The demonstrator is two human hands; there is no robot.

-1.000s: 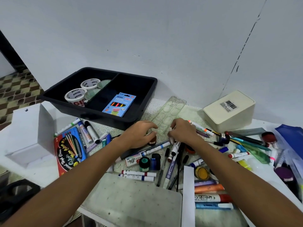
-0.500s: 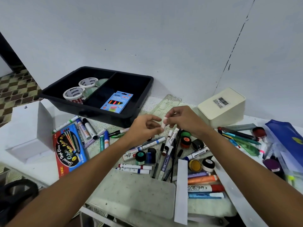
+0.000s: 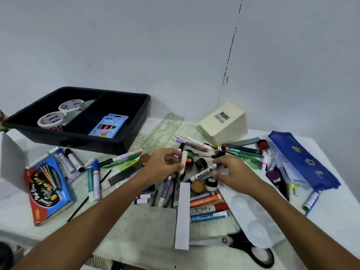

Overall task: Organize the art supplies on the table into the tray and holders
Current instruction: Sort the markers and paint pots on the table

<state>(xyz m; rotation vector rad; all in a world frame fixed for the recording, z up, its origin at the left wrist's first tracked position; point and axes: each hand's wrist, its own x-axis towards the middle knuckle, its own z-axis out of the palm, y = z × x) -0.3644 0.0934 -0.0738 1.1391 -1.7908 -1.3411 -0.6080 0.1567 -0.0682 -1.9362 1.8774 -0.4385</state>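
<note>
Two hands: both over the pile of markers and paint pots at the middle of the table (image 3: 331,215).
Left hand (image 3: 165,165): fingers curled, pinching a small white stick-like piece (image 3: 183,159) held upright above the markers; what it is stays hard to make out.
Right hand (image 3: 236,175): blurred; fingers spread low over a black-and-white marker (image 3: 203,172) and a white-lidded paint pot (image 3: 211,183). It seems to hold nothing, though the blur hides the fingertips.
Black tray (image 3: 134,131): far left of the table, two compartments. Left one holds two tape rolls (image 3: 52,119); right one holds a blue neon pencil box (image 3: 109,125).
Cream holder (image 3: 224,123): lying tipped over by the wall, barcode label up, its opening hidden.
Clear palette (image 3: 163,131): flat between tray and holder.
Blue pouch (image 3: 303,160): right side.
Red-and-blue marker box (image 3: 48,188): left of the pile.
Scissors (image 3: 251,250): near edge, partly under a white sheet.
</note>
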